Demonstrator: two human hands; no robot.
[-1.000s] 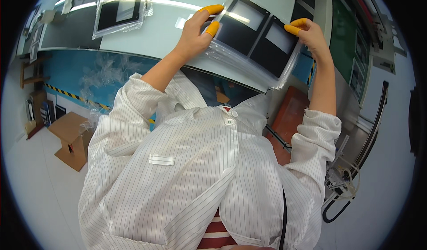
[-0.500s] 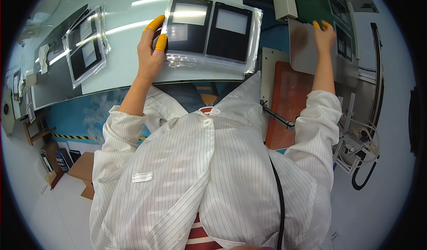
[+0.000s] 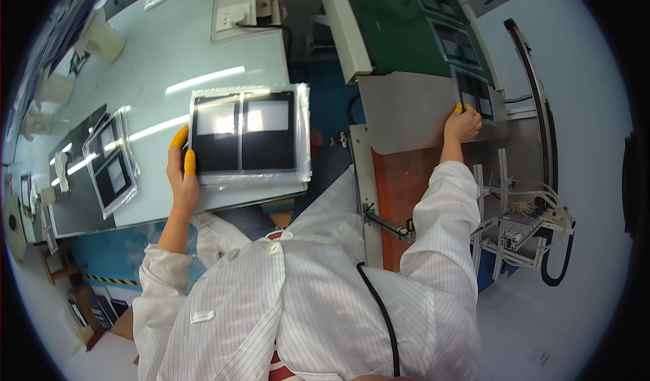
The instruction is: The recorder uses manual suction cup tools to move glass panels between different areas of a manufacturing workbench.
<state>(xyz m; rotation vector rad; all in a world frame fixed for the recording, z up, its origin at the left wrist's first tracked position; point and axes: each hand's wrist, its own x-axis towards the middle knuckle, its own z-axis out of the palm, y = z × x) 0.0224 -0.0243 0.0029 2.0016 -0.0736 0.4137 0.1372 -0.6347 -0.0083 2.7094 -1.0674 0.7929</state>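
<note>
My left hand (image 3: 183,174), with yellow finger cots, grips the left edge of a stack of clear plastic sleeves (image 3: 302,134). In the top sleeve two black panels (image 3: 218,147) with pale windows lie side by side. My right hand (image 3: 463,125), also in yellow finger cots, is closed at the near end of a black panel (image 3: 474,91) in a clear sleeve. That panel lies on a grey metal plate (image 3: 406,110) at the end of a green conveyor belt (image 3: 386,35). The fingers' undersides are hidden.
More sleeved panels (image 3: 452,44) lie on the belt. Another sleeved stack (image 3: 112,164) rests on the pale table (image 3: 156,201) at left. White tubs (image 3: 101,39) stand farther back. A tubed metal device (image 3: 521,228) and a black upright rail (image 3: 538,103) stand at right.
The view has swung right, showing more of the belt. My right hand has moved from the metal plate to the sleeved panel and closed on it. My left hand stays on the stack.
</note>
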